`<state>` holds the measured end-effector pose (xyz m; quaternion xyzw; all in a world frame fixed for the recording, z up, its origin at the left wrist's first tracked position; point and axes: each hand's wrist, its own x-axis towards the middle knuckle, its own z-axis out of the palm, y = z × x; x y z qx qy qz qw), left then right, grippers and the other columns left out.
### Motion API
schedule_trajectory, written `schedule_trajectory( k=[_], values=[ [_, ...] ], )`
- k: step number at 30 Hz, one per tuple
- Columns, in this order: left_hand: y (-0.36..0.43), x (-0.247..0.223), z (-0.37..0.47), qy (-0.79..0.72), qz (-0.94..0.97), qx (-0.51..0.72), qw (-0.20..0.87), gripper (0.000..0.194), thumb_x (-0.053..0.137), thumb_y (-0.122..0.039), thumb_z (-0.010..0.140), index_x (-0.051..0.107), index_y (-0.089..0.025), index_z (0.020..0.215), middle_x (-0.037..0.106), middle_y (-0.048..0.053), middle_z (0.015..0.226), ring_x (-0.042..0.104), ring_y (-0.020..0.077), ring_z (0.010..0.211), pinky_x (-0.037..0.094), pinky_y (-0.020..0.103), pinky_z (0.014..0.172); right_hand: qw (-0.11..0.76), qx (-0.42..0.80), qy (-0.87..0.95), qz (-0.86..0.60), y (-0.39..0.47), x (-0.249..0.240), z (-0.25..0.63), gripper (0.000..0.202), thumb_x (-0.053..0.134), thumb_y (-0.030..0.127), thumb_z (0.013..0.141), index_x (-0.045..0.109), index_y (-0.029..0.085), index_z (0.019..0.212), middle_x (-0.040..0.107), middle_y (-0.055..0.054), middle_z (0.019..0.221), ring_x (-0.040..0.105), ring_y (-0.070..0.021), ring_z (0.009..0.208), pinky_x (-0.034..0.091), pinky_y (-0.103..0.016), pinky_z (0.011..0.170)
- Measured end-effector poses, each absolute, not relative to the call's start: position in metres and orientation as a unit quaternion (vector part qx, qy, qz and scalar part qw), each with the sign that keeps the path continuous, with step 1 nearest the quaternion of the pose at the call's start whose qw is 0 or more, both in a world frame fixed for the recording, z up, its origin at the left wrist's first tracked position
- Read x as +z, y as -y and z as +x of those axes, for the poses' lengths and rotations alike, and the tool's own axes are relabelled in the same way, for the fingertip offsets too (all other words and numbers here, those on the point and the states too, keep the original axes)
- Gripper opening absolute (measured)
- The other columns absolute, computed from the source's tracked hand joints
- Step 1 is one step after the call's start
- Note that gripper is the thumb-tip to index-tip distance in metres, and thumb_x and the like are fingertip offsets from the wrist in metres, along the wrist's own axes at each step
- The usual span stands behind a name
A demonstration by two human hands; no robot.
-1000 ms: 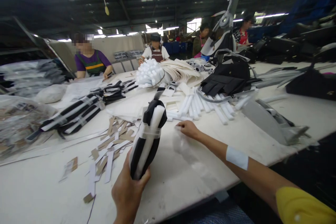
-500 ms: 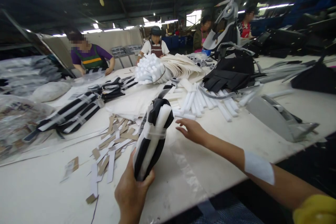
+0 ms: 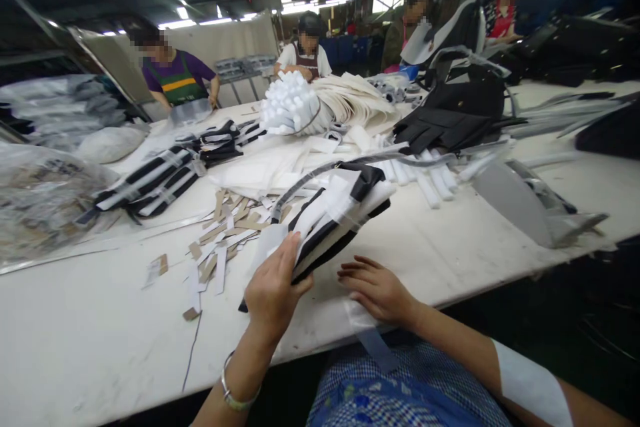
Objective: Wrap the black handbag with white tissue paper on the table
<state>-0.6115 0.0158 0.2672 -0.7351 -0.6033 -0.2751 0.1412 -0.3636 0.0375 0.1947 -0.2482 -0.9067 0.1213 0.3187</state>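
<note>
My left hand (image 3: pixel 277 280) is closed on the near end of a flat black bag (image 3: pixel 367 190), folded up with white foam strips and clear plastic on it. The bag is held tilted above the table, its far end pointing right and away, and a grey strap (image 3: pixel 310 177) arches from it to the left. Just right of the bag, my right hand (image 3: pixel 377 288) hovers low over the table's front edge, fingers stretched and slightly parted, holding nothing. Under that hand, a strip of clear tape (image 3: pixel 373 340) hangs over the edge.
Cardboard and white paper strips (image 3: pixel 220 247) lie scattered on the white table (image 3: pixel 100 333). Similar black-and-white bags (image 3: pixel 150 180) are stacked at left. White foam tubes (image 3: pixel 430 183), a bundle of tubes (image 3: pixel 290 103) and a black bag (image 3: pixel 453 113) lie beyond. Several co-workers stand across the table.
The bag in my left hand has swung from nearly upright to leaning right, its strap now showing. My right hand has come nearer to me and lower, close to the table edge.
</note>
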Motion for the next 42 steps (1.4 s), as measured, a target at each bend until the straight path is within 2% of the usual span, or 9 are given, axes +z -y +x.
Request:
schedule_trajectory(
  k=[6,10,14,24,28,32,34,38,42],
  values=[
    [0.001,0.266,-0.582,0.5,-0.805,-0.262,0.182,0.062,0.06,-0.016,0.089,0.042,-0.025,0.148,0.054,0.006,0.145,0.056,0.0244,0.128,0.047,0.035,0.107,0.328,0.117,0.908,-0.231,0.0,0.194,-0.328,0.032,0.054,0.023,0.096,0.061,0.02,0.127,0.072,-0.009,0.117,0.062,-0.0213,0.119,0.047,-0.044,0.108],
    [0.016,0.24,-0.557,0.491,-0.827,-0.224,0.155,0.061,0.063,-0.015,0.088,0.046,-0.025,0.146,0.054,0.008,0.145,0.057,0.0267,0.128,0.05,0.038,0.105,0.307,0.133,0.914,-0.228,0.015,0.187,-0.31,0.031,0.054,0.023,0.096,0.064,0.019,0.125,0.071,-0.011,0.117,0.065,-0.0232,0.114,0.052,-0.044,0.102],
    [0.024,0.212,-0.542,0.479,-0.841,-0.185,0.17,0.061,0.063,-0.014,0.089,0.045,-0.025,0.146,0.053,0.011,0.145,0.056,0.0276,0.128,0.052,0.04,0.103,0.34,0.141,0.904,-0.217,0.028,0.191,-0.295,0.028,0.058,0.018,0.092,0.066,0.02,0.119,0.073,-0.01,0.113,0.068,-0.0223,0.106,0.057,-0.04,0.094],
    [0.024,0.215,-0.541,0.48,-0.841,-0.163,0.191,0.052,0.06,-0.016,0.092,0.049,-0.024,0.143,0.056,0.01,0.143,0.058,0.0262,0.127,0.054,0.041,0.102,0.452,0.167,0.824,-0.298,-0.028,0.257,-0.298,0.029,0.051,0.02,0.097,0.067,0.024,0.121,0.07,-0.007,0.119,0.065,-0.0207,0.112,0.053,-0.036,0.101],
    [0.024,0.216,-0.54,0.48,-0.845,-0.148,0.185,0.057,0.063,-0.015,0.089,0.048,-0.025,0.143,0.056,0.008,0.143,0.057,0.0248,0.128,0.053,0.039,0.103,0.318,0.234,0.83,-0.394,-0.091,0.273,-0.322,0.027,0.051,0.025,0.096,0.07,0.022,0.115,0.07,-0.005,0.121,0.064,-0.022,0.114,0.048,-0.037,0.105],
    [0.022,0.216,-0.539,0.475,-0.841,-0.157,0.208,0.052,0.061,-0.017,0.09,0.051,-0.026,0.141,0.059,0.007,0.14,0.059,0.0236,0.125,0.055,0.037,0.101,0.188,0.266,0.838,-0.437,-0.155,0.272,-0.359,0.018,0.059,0.025,0.093,0.074,0.016,0.097,0.074,-0.009,0.103,0.068,-0.0231,0.1,0.051,-0.038,0.096],
    [0.021,0.215,-0.539,0.469,-0.839,-0.166,0.221,0.046,0.057,-0.019,0.093,0.054,-0.027,0.138,0.061,0.006,0.138,0.061,0.0229,0.123,0.055,0.036,0.099,0.137,0.276,0.83,-0.464,-0.179,0.268,-0.38,0.019,0.063,0.03,0.093,0.071,0.013,0.097,0.072,-0.01,0.101,0.068,-0.0226,0.097,0.052,-0.041,0.094],
    [0.02,0.211,-0.54,0.449,-0.836,-0.194,0.247,0.039,0.049,-0.023,0.098,0.057,-0.028,0.136,0.063,0.005,0.135,0.062,0.0212,0.121,0.056,0.034,0.098,0.078,0.321,0.792,-0.513,-0.204,0.258,-0.416,0.03,0.062,0.038,0.095,0.064,0.013,0.11,0.066,-0.009,0.112,0.065,-0.0202,0.098,0.055,-0.04,0.088],
    [0.016,0.2,-0.54,0.439,-0.822,-0.238,0.275,0.039,0.046,-0.022,0.1,0.056,-0.031,0.137,0.064,0.004,0.134,0.063,0.0201,0.12,0.056,0.032,0.097,0.049,0.386,0.736,-0.554,-0.21,0.247,-0.435,0.027,0.061,0.036,0.096,0.064,0.013,0.11,0.066,-0.007,0.107,0.065,-0.0184,0.091,0.057,-0.036,0.08]
  ],
)
